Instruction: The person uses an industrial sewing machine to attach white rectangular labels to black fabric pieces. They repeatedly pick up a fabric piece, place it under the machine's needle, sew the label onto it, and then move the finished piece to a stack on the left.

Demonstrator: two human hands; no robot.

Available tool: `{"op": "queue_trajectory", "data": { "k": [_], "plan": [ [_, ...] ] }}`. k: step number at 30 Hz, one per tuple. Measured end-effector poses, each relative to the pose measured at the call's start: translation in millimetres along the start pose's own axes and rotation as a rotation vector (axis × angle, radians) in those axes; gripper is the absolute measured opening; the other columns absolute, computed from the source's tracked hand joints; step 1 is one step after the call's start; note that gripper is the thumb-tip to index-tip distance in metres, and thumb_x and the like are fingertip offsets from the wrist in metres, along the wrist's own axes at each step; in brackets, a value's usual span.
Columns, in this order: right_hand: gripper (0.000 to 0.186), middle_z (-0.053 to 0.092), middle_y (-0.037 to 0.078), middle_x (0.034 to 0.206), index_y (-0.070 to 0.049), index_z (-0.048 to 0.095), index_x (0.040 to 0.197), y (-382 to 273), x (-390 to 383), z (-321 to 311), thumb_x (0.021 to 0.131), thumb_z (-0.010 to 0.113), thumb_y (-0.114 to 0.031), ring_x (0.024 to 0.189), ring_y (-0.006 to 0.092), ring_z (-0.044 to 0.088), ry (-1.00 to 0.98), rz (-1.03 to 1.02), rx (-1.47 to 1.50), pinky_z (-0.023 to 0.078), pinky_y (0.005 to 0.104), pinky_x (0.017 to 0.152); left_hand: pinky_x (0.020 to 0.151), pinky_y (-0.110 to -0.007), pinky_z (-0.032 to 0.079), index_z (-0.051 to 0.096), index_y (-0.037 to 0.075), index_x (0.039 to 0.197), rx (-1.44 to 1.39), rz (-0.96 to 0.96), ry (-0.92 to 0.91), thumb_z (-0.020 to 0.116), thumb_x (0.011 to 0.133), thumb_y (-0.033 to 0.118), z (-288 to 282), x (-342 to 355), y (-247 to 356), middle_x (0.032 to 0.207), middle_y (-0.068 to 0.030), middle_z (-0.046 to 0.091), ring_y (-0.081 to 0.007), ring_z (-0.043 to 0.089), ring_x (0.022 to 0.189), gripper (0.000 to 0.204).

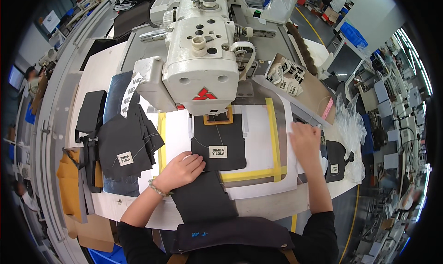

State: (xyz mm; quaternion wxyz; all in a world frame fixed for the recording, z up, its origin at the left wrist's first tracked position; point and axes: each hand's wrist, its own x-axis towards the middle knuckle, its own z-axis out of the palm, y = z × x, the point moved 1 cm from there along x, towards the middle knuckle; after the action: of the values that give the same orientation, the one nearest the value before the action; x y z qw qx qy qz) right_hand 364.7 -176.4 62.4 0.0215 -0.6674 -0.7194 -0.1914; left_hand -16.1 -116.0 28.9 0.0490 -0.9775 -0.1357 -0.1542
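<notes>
A black fabric piece [221, 137] lies under the sewing machine head [201, 70], with a small cream label [218, 152] and loose thread ends on it. At its lower left edge, my left hand [182, 171] has bent fingers closed on the fabric. Another black fabric piece [203, 197] extends from below that hand over the table's front edge. My right hand [305, 138] is raised at the right of the white work sheet, near the label tray. Its fingers are curled inward, and anything inside them is hidden.
Yellow tape [275, 144] frames the white sheet. Stacked black pieces [124, 142], the top one labelled, lie at left beside mustard cloth [70, 185]. At right are a tray of cream labels [288, 77], a labelled black piece [335, 160] and clear plastic [350, 125].
</notes>
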Motion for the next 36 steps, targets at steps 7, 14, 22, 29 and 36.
{"op": "queue_trajectory", "data": {
  "k": [7, 14, 22, 29, 36],
  "plan": [
    [0.03, 0.059, 0.01, 0.098, -0.005, 0.057, 0.11, 73.4, -37.4, 65.5, 0.084, 0.064, -0.019, 0.095, 0.0277, 0.059, -0.066, 0.28, -0.046, 0.046, 0.0403, 0.077, 0.089, -0.034, 0.05, 0.068, 0.006, 0.1, -0.069, -0.011, 0.03, 0.065, 0.079, 0.011, 0.5, 5.7, -2.2, 0.107, -0.0053, 0.067, -0.0186, 0.064, 0.1, 0.023],
    [0.019, 0.058, 0.008, 0.087, -0.005, 0.057, 0.101, 75.2, -35.4, 58.9, 0.083, 0.058, -0.007, 0.083, 0.0291, 0.06, -0.088, 0.313, 0.002, 0.047, 0.0402, 0.068, 0.084, -0.032, 0.05, 0.07, 0.008, 0.097, -0.207, -0.216, 0.089, 0.07, 0.071, 0.005, -2.1, 3.3, -6.5, 0.104, -0.004, 0.068, -0.0185, 0.064, 0.098, 0.027],
    [0.046, 0.05, 0.004, 0.08, -0.01, 0.06, 0.128, 8.1, 7.2, -41.7, 0.082, 0.058, -0.007, 0.07, 0.0226, 0.052, 0.153, -0.083, 0.18, 0.04, 0.0359, 0.063, 0.057, -0.028, 0.054, 0.07, 0.005, 0.091, -0.591, -0.294, 0.421, 0.068, 0.068, -0.004, -27.8, 5.4, 33.6, 0.108, -0.0111, 0.071, -0.0191, 0.069, 0.07, 0.025],
    [0.049, 0.049, 0.003, 0.082, -0.019, 0.062, 0.128, -57.3, 53.7, -31.4, 0.079, 0.065, -0.015, 0.072, 0.0186, 0.051, 0.122, -0.446, 0.271, 0.038, 0.0331, 0.063, 0.046, -0.023, 0.044, 0.07, 0.004, 0.099, -0.227, -0.025, 0.32, 0.067, 0.072, 0.006, -19.4, 4.8, 71.8, 0.105, -0.0116, 0.071, -0.007, 0.058, 0.053, 0.027],
    [0.052, 0.049, -0.003, 0.084, -0.023, 0.061, 0.129, -100.8, 86.3, -3.4, 0.078, 0.069, -0.028, 0.077, 0.0142, 0.049, 0.317, -0.634, 0.215, 0.037, 0.0314, 0.066, 0.043, -0.018, 0.042, 0.07, 0.003, 0.101, -0.175, -0.016, 0.312, 0.066, 0.072, 0.006, -25.0, 3.9, 81.9, 0.105, -0.0113, 0.072, -0.0038, 0.055, 0.05, 0.029]
  ]
}}
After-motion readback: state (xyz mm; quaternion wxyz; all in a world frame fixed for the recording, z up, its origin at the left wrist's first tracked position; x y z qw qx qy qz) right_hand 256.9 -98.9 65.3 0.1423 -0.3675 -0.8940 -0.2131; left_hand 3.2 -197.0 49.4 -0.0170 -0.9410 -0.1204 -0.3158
